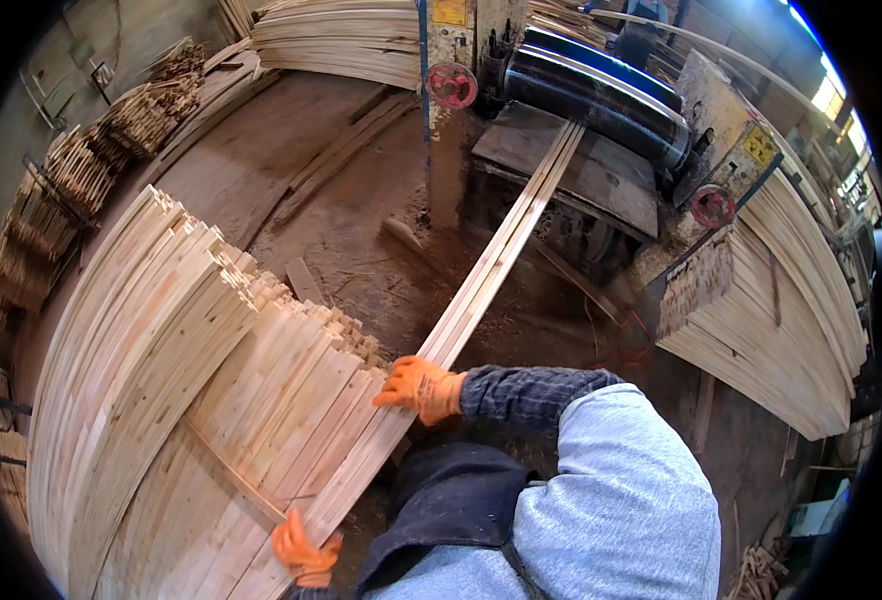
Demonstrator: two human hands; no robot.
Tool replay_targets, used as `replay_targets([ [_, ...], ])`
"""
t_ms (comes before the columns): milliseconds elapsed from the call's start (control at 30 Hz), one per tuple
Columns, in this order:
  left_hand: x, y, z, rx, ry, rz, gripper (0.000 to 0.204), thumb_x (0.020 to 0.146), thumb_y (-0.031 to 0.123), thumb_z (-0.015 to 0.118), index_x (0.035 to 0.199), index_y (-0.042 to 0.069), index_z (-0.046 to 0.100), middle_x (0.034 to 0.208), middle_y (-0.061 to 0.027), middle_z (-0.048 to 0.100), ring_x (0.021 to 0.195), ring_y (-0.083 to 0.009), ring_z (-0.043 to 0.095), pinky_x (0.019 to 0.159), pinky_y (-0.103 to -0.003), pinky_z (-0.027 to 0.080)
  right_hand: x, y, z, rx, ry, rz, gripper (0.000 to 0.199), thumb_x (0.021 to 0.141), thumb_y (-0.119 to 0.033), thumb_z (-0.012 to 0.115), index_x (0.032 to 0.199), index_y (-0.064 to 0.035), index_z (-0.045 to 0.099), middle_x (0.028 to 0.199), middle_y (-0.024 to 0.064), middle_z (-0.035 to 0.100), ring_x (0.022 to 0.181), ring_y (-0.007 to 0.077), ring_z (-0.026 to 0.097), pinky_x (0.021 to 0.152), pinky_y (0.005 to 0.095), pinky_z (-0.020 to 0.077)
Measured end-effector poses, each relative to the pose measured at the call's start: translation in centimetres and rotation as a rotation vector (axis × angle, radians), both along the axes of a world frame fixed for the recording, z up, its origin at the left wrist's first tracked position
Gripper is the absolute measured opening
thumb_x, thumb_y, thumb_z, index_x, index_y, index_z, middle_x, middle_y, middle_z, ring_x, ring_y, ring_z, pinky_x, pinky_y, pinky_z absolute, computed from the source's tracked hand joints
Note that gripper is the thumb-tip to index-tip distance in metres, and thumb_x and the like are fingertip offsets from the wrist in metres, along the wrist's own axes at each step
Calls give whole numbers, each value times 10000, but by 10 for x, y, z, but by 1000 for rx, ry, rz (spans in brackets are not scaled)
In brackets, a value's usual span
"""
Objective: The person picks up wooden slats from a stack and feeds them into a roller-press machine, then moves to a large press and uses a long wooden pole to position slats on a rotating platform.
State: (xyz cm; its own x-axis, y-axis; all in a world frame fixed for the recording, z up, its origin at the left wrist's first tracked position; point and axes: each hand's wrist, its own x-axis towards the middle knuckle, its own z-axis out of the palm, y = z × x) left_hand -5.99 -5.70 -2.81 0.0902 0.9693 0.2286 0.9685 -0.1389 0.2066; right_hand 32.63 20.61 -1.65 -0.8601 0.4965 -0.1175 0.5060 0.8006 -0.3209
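Note:
Several long pale wooden strips lie side by side, running from beside me up to the dark roller of a machine. Their far ends rest on its metal bed and meet the roller. My right hand, in an orange glove, is closed over the strips at the edge of a stack, fingers wrapped across them. Lower down, my left hand, also orange-gloved, rests on the near part of the strips, thumb apart from the fingers. A large stack of similar strips lies to the left, under and beside both hands.
Red handwheels sit on the machine's posts. Another stack of boards stands at right. Bundled wood lines the left wall. Loose planks and scraps lie on the brown floor. A person stands behind the machine.

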Motion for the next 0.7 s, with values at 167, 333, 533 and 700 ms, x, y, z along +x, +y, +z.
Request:
replay_targets([
  [167,-66,-48,17,281,55,28,242,752,404,736,778,167,693,675,-69,671,638,-293,632,693,-518,504,50,31,18,39,-113,-91,907,614,-78,850,1463,-219,564,1368,65,666,1329,259,589,1268,469,288],
  [333,-70,-48,28,110,106,0,289,910,450,645,907,172,723,662,-39,631,598,-217,602,629,-451,507,98,71,23,108,-236,-187,794,665,-85,845,1413,-223,619,1400,65,662,1361,255,579,1280,463,269],
  [533,-23,-11,7,26,63,25,453,869,520,685,1048,104,703,757,-90,642,681,-268,610,673,-460,512,152,115,24,174,-383,-331,588,779,-70,768,1337,-209,649,1393,52,664,1374,246,569,1277,450,283],
  [700,29,36,-18,3,31,64,716,739,586,781,1159,18,662,882,-168,676,805,-370,635,761,-506,518,193,151,15,263,-460,-464,485,833,-89,732,1302,-170,643,1404,61,646,1412,256,527,1279,430,278],
])
